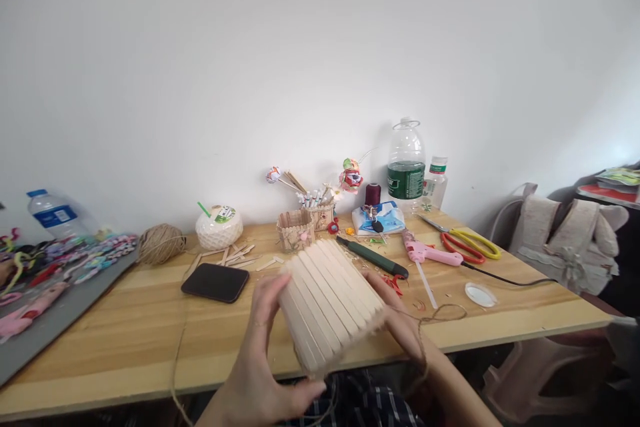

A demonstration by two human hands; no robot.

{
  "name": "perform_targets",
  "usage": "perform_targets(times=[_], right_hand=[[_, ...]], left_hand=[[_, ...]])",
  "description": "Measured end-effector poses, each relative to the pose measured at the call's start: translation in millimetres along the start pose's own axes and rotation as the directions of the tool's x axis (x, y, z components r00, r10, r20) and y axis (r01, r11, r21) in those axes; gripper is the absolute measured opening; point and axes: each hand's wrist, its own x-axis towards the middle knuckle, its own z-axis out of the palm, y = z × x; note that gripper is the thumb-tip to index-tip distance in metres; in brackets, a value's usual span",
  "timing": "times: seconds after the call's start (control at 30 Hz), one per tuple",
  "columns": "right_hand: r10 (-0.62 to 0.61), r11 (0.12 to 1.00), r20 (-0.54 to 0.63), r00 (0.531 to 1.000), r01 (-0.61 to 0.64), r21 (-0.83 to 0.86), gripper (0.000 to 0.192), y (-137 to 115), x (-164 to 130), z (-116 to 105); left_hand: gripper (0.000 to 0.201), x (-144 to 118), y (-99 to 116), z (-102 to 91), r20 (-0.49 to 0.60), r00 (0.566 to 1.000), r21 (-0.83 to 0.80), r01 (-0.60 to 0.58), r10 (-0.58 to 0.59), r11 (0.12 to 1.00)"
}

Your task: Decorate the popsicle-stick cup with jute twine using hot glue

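The left hand (260,360) was spread wide around the left side of the stick box (333,303), gripping it with the thumb at the near lower edge. The right hand (393,317) held the box's right side, its fingertips hidden behind, so how far they curled could not be told. The stick box was tilted, held up over the near edge of the table (125,347). String (179,347) trailed down to the left of the box and also looped to its right, by the forearm. A black phone (215,282) lay left of the box. Beyond the box to the right were a dark green tool (377,259), a pink glue gun (437,255) and scissors (470,245); beyond it to the left, loose sticks (237,255) and a ball of twine (161,244). Farther beyond the box stood a small basket (295,230) and, right of the box, a large bottle (407,173).
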Motion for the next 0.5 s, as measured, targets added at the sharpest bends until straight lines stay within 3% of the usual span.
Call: perform_targets(times=[0.13, 0.2, 0.23, 0.3, 0.4, 0.43, 0.5], right_hand=[[0.057, 0.975, 0.044, 0.997, -0.046, -0.215, 0.037, 3, -11, -34], [0.101, 0.888, 0.17, 0.98, -0.012, -0.46, 0.05, -8, -20, -49], [0.12, 0.866, 0.258, 0.959, 0.026, -0.5, 0.056, -18, -24, -57], [0.075, 0.896, 0.447, 0.891, 0.136, -0.422, 0.064, -44, -28, -69], [-0.09, 0.943, 0.642, 0.761, 0.273, -0.19, 0.061, -78, -27, -76], [-0.131, 0.941, 0.648, 0.751, 0.299, -0.157, 0.061, -84, -26, -75], [-0.175, 0.916, 0.589, 0.789, 0.35, -0.196, 0.063, -84, -25, -66]], left_hand=[[0.095, 15, 3, 8.5, -0.329, 0.944, 0.018, 0.026, -0.019, 0.999], [0.096, 20, 3, 13.0, -0.43, 0.903, 0.034, 0.043, -0.024, 0.998], [0.097, 21, 2, 14.8, -0.461, 0.887, 0.029, 0.05, -0.031, 0.998], [0.102, 22, -2, 16.6, -0.492, 0.868, -0.013, 0.072, -0.069, 0.997], [0.115, 19, -13, 14.1, -0.463, 0.873, -0.112, 0.116, -0.155, 0.987], [0.117, 17, -17, 12.3, -0.433, 0.886, -0.136, 0.12, -0.168, 0.983], [0.104, 14, -22, 9.3, -0.353, 0.918, -0.144, 0.139, -0.182, 0.98]])
